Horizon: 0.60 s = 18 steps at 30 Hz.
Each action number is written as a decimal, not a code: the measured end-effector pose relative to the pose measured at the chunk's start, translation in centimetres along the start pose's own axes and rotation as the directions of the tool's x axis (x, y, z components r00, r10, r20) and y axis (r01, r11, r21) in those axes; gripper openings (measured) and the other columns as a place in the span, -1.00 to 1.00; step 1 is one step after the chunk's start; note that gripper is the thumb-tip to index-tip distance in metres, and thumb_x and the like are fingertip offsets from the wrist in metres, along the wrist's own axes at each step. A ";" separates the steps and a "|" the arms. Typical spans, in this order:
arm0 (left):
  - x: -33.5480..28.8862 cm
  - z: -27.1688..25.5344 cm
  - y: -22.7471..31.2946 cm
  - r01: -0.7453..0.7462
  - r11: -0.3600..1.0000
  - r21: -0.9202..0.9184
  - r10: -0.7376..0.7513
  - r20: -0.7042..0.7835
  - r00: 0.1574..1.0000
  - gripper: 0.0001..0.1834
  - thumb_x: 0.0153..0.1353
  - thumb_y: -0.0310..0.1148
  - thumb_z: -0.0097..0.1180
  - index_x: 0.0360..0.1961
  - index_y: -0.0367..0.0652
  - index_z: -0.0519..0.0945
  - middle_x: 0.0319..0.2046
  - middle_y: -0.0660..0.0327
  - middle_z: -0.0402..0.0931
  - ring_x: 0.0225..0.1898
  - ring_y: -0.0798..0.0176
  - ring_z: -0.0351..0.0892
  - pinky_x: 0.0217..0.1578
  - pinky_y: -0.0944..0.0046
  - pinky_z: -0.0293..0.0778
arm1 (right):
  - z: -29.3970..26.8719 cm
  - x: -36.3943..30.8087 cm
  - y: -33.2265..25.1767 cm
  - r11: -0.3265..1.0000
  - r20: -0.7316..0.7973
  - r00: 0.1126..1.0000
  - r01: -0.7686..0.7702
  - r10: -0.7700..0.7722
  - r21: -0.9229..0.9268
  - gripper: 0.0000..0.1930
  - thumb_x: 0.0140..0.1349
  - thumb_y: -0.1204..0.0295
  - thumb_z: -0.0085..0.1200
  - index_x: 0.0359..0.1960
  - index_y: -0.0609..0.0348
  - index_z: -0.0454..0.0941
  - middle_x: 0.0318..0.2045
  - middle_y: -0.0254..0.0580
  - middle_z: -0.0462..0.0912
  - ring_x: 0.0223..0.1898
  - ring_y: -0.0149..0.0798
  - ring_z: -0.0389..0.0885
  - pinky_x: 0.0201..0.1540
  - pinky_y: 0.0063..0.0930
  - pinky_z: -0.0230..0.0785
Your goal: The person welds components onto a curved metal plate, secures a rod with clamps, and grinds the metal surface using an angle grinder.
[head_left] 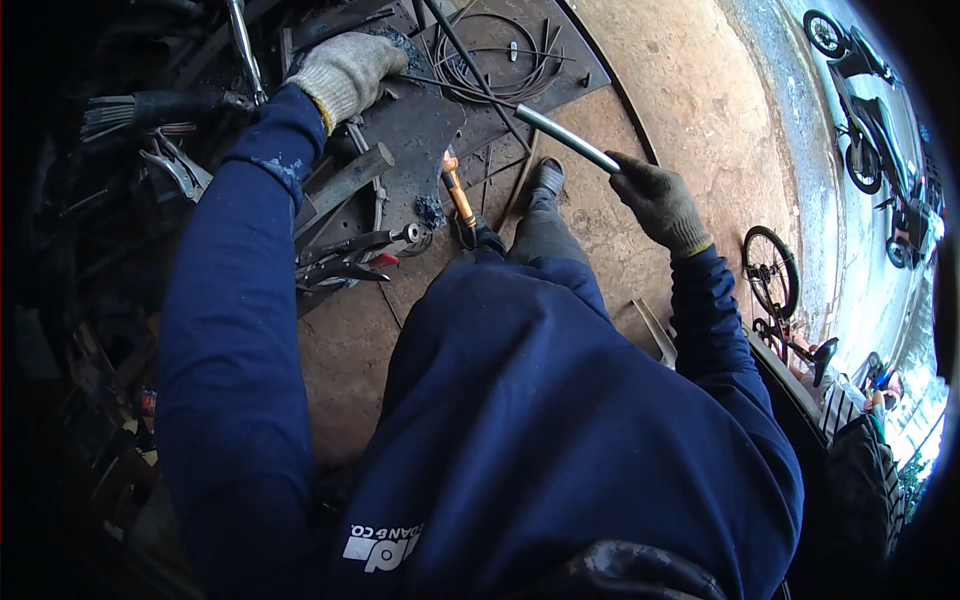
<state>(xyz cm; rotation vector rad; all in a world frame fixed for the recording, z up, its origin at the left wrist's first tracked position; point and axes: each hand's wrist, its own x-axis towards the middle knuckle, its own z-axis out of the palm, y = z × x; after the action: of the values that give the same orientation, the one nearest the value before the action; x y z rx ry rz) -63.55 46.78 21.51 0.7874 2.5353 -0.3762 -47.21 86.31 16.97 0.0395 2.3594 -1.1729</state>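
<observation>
My left hand [347,75], in a pale knit work glove, is curled low over the dark metal worktable [405,150]. Its fingertips are hidden. From its fingers a thin metal rod [450,87] runs right, toward the open end of a silvery metal pipe [567,136]. Whether the rod enters the pipe I cannot tell. My right hand [660,203], in a darker, stained glove, is wrapped round the pipe's near right end, off the table's edge. A coil of wire [480,55] lies on the table beyond the rod.
An orange tool [458,188] lies before my feet. Left are a thick metal bar [345,188], pliers [345,262], locking pliers [178,168] and a wire brush [115,115]. At right stand a bicycle [770,272] and motorcycles [868,110]; a person [880,390] is at far right.
</observation>
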 end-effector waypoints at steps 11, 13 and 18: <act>-0.3 -0.2 -0.5 -0.024 0.999 -0.028 0.023 -0.024 0.999 -0.71 0.15 -0.39 0.28 -0.07 -0.07 0.62 -0.08 0.14 0.60 0.04 -0.04 0.60 0.07 0.03 0.55 | -0.9 5.5 -5.7 0.999 0.355 0.934 0.032 -0.043 0.037 -0.54 0.35 0.28 0.21 0.23 0.17 0.55 -0.37 -0.19 0.72 -0.46 -0.47 0.63 -0.36 -0.52 0.52; -0.3 -0.2 -0.4 -0.019 1.000 -0.011 0.019 0.000 1.000 -0.71 0.15 -0.39 0.29 -0.08 -0.06 0.62 -0.08 0.15 0.60 0.04 -0.03 0.60 0.06 0.04 0.55 | -0.6 6.5 -6.5 0.985 0.380 0.919 0.045 -0.106 0.166 -0.53 0.36 0.29 0.20 0.25 0.20 0.53 -0.41 -0.26 0.68 -0.53 -0.54 0.55 -0.44 -0.58 0.47; -0.2 -0.1 -0.3 -0.027 0.999 -0.036 0.027 -0.016 1.000 -0.73 0.15 -0.40 0.29 -0.09 -0.05 0.62 -0.09 0.16 0.60 0.03 -0.01 0.61 0.06 0.05 0.55 | 0.7 6.4 -8.0 0.973 0.428 0.903 -0.058 -0.043 0.221 -0.51 0.37 0.29 0.20 0.27 0.26 0.49 -0.38 -0.28 0.69 -0.49 -0.53 0.58 -0.45 -0.61 0.47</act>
<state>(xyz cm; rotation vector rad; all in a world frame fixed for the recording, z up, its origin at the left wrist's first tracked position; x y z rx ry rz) -63.65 46.49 21.71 0.8127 2.5361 -0.3152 -54.48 79.51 19.68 -0.1214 1.8299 -1.2936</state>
